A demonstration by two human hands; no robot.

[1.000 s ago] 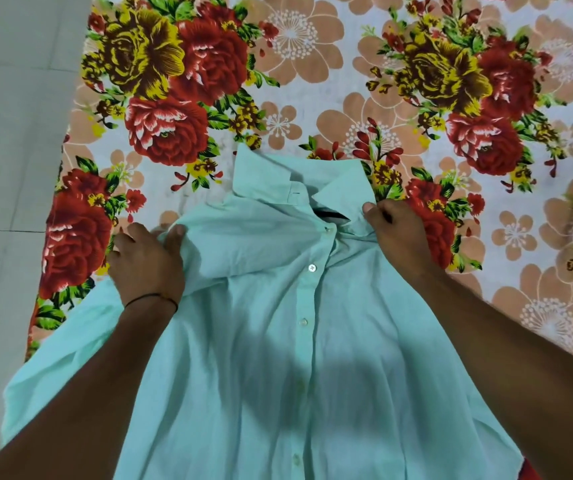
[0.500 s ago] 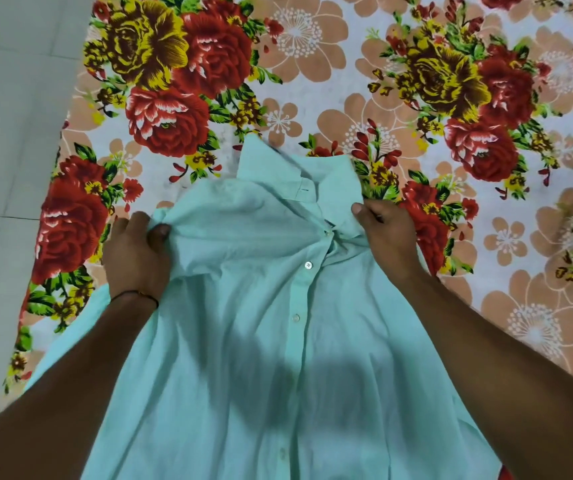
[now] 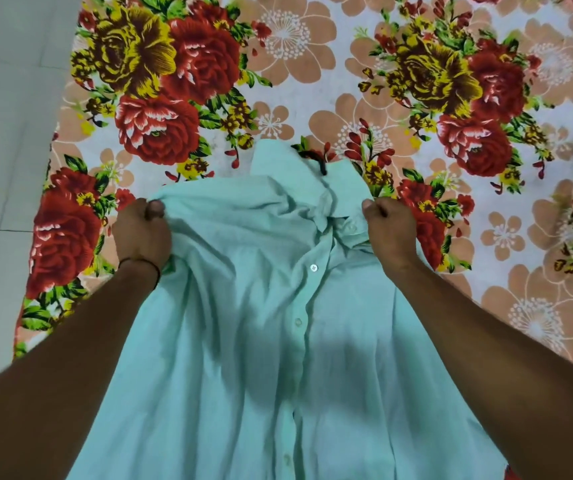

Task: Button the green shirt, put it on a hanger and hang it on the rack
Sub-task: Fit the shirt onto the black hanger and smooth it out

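Since a second ago the green shirt has bunched at the shoulders and its collar has crumpled toward 12 o'clock. It lies front up from centre to 6 o'clock. My left hand grips shoulder fabric at 9, and my right hand clutches cloth beside the collar at 3. I can't identify the black piece at the collar. Open floral sheet spreads from 12 to 3, and its edge meets pale floor tiles at 9.

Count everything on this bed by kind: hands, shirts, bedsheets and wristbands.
Bare hands: 2, the left hand and right hand, both gripping the shirt
Light green button-front shirt: 1
Floral printed bedsheet: 1
Thin black wristband: 1
Total: 5
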